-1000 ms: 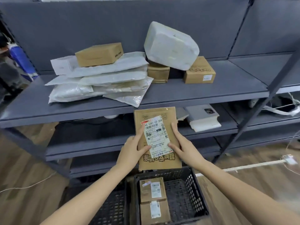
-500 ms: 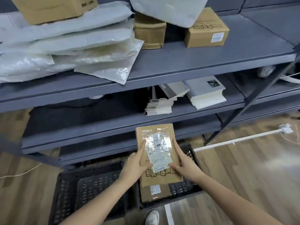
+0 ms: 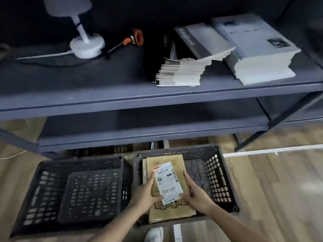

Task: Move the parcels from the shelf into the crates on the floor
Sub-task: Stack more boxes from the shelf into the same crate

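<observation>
Over right crate (image 3: 225, 180), left hand (image 3: 145, 194) & right hand (image 3: 198, 197) pinch flat brown parcel (image 3: 172, 213) w/ white label (image 3: 167, 180).

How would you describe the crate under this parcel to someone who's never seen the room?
Below the grey shelf unit, two black crates sit side by side on the wooden floor. It is the right crate, under the brown parcel; the left crate holds only a black tray.
</observation>
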`<state>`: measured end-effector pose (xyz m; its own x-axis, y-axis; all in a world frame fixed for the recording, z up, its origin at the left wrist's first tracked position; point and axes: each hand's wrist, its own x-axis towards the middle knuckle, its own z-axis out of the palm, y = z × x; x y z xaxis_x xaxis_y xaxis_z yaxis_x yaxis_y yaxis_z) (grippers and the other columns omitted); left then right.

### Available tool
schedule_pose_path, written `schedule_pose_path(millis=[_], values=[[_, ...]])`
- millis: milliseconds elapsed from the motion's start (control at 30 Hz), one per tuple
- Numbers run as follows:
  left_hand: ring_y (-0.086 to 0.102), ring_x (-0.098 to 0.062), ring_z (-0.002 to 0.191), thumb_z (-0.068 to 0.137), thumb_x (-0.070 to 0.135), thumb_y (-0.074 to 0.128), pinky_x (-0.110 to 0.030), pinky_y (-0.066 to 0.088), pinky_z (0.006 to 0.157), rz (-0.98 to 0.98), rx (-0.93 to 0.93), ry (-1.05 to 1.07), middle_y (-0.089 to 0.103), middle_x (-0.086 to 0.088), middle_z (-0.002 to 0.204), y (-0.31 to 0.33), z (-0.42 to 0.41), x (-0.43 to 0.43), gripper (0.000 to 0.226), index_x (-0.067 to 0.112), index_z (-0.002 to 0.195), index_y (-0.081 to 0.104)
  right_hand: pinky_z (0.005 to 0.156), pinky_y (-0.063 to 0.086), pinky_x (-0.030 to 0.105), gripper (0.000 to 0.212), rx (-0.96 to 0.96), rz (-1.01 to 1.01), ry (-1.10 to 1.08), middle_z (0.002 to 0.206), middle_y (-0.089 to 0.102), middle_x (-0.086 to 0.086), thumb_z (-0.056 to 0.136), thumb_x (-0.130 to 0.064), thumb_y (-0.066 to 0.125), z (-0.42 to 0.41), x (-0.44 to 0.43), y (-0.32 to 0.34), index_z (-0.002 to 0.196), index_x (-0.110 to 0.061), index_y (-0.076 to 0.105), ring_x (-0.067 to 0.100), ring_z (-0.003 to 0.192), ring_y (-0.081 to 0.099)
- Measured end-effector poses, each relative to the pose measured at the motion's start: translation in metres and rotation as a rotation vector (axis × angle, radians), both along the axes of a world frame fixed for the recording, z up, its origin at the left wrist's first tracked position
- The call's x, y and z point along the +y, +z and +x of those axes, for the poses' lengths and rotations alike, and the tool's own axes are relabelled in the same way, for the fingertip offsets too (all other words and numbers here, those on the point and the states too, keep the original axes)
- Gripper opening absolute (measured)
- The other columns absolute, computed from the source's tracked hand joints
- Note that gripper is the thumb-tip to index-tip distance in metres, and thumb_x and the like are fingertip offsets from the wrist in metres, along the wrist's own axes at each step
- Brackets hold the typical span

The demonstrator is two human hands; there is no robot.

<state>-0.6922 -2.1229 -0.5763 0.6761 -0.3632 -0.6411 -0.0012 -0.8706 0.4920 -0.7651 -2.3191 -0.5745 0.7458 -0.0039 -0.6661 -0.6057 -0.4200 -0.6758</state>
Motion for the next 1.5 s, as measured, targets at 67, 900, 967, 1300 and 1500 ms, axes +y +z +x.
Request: schedule_pose_path(millis=[67, 900, 967, 1300, 1500], values=[[0.055, -0.015, 0.119, 0.08, 0.041, 0.07, -0.029, 0.049, 0.094, -0.008, -0.02, 0.016, 0.05, 0.0, 0.14, -0.035, 0.005, -0.001, 0.102, 0.032, 0.15, -0.004, 0.106, 0.038, 0.025, 0.086, -0.017, 0.023, 0.017, 0.146, 0.041, -0.006, 0.092, -0.02, 0.058, 0.011, -0.004, -0.037, 0.147, -0.039, -0.006, 0.011, 0.126, 0.047], [0.047, -0.026, 0.109, 0.066, 0.075, 0.059, -0.037, 0.045, 0.088, 0.42, -0.766, -0.411, 0.053, -0.009, 0.114, -0.23, 0.012, -0.008, 0.088, 0.017, 0.132, 0.053, 0.117, 0.011, 0.041, 0.082, -0.466, -0.683, 0.463, 0.158, 0.012, 0.01, 0.084, -0.066, 0.046, 0.085, 0.004, -0.25, 0.148, -0.023, 0.023, 0.03, 0.144, 0.01], [0.048, -0.023, 0.09, 0.05, 0.08, 0.065, -0.036, 0.044, 0.077, 0.402, -0.903, -0.433, 0.059, -0.005, 0.09, -0.237, 0.007, -0.015, 0.082, 0.01, 0.093, 0.074, 0.115, -0.006, 0.053, 0.098, -0.349, -0.768, 0.599, 0.159, -0.01, 0.008, 0.075, -0.08, 0.038, 0.07, 0.013, -0.247, 0.151, -0.025, 0.01, 0.034, 0.145, -0.013], [0.009, -0.027, 0.147, 0.077, 0.07, 0.051, -0.046, 0.004, 0.118, 0.419, -0.823, -0.489, 0.014, -0.017, 0.157, -0.232, 0.016, -0.029, 0.094, -0.001, 0.138, 0.041, 0.115, -0.009, 0.053, 0.087, -0.356, -0.796, 0.881, 0.158, -0.015, 0.004, 0.086, -0.053, 0.055, 0.062, -0.017, -0.241, 0.15, -0.034, 0.0, 0.043, 0.141, -0.019], [-0.009, -0.025, 0.147, 0.08, 0.063, 0.056, -0.04, -0.001, 0.12, 0.386, -0.659, -0.47, -0.012, -0.011, 0.158, -0.231, 0.031, -0.019, 0.104, 0.014, 0.151, -0.002, 0.113, -0.015, 0.046, 0.084, -0.445, -0.679, 0.981, 0.158, -0.011, -0.009, 0.084, -0.037, 0.064, 0.087, -0.026, -0.244, 0.148, -0.041, 0.01, 0.033, 0.141, -0.024]])
